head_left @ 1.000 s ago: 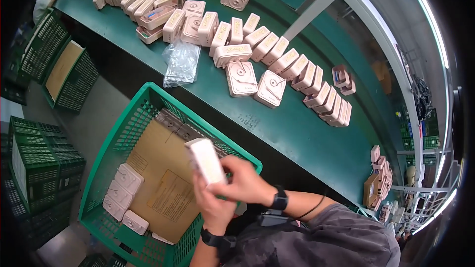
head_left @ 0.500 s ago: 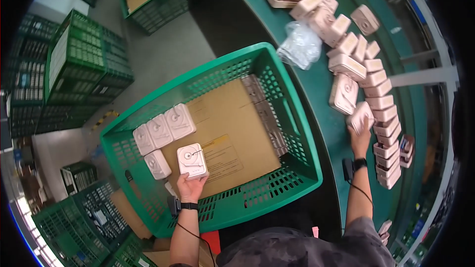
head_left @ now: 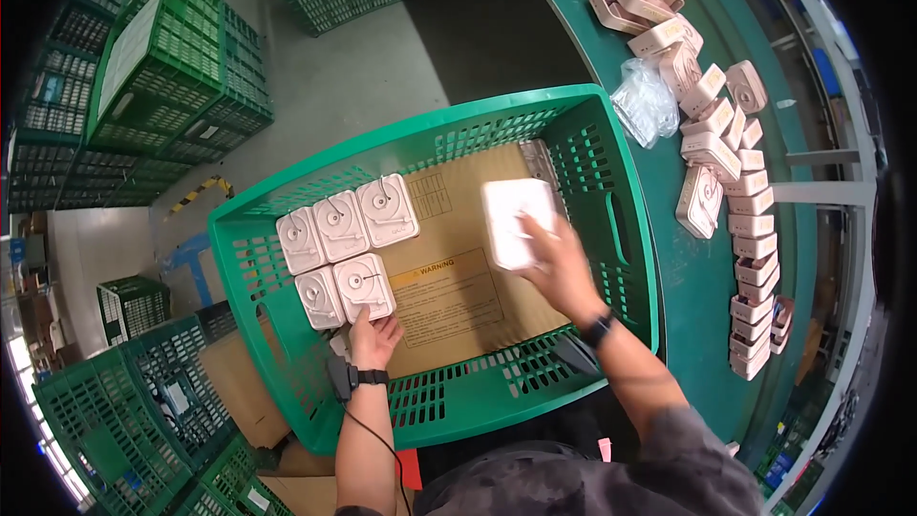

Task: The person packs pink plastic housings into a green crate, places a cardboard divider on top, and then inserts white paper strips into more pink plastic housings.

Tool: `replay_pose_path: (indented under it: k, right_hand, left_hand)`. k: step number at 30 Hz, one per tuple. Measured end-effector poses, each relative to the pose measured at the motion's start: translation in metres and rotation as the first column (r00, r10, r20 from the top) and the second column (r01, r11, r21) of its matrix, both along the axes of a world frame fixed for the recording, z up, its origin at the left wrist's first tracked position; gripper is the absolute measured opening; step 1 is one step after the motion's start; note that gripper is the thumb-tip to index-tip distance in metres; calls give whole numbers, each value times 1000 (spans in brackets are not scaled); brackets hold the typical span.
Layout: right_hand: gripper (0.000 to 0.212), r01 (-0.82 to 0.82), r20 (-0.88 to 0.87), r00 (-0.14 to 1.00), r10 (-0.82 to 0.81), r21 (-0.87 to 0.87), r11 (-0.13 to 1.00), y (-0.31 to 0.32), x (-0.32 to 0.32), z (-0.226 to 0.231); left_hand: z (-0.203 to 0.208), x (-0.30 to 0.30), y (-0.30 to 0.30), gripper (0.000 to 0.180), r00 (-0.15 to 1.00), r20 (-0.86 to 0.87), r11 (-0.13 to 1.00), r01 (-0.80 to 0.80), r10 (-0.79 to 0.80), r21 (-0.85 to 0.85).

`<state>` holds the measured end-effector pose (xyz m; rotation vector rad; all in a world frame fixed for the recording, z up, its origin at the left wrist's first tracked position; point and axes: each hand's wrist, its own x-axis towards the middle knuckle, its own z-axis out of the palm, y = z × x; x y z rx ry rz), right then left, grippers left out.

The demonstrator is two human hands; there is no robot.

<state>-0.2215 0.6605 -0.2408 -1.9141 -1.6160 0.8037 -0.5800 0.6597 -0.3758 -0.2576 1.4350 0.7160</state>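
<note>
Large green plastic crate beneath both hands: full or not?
Not full: the crate shows bare, flat brown cardboard beside pale-pink square devices.

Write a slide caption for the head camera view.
Left hand touching a pale box in the green crate, right hand holding another pale box above cardboard.

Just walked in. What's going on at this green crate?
A person is handling pale pink cases with both hands. The left hand touches the near edge of one case, which sits beside others on the cardboard sheet in the green crate. The right hand holds another case, motion-blurred, above the sheet. More cases line the green table to the right, near a clear plastic bag.
</note>
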Motion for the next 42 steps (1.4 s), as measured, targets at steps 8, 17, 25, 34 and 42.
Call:
replay_pose_path:
  k: [8,17,25,34,42]
  right_hand:
    - [78,21,88,996,-14,-86,996,82,-49,-150]
    - [44,404,183,797,-576,548,732,6,105,73]
    - [91,840,520,484,-704,-49,541,-76,266,27]
    - [94,506,-115,862,-493,162,847,-90,127,124]
    - [99,289,89,956,-278,-154,945,39,17,-63]
  left_hand:
    - [71,47,-21,35,944,322,994,36,-68,104]
    - [168,191,20,16,726,-497,421,684,-475,596]
    - [184,317,-22,18,594,-359,185,663,-720,725]
    - [177,289,-55,18,714,-192,481,620,-673,620]
    - [164,146,-56,18,757,-431,640,650,-492,409]
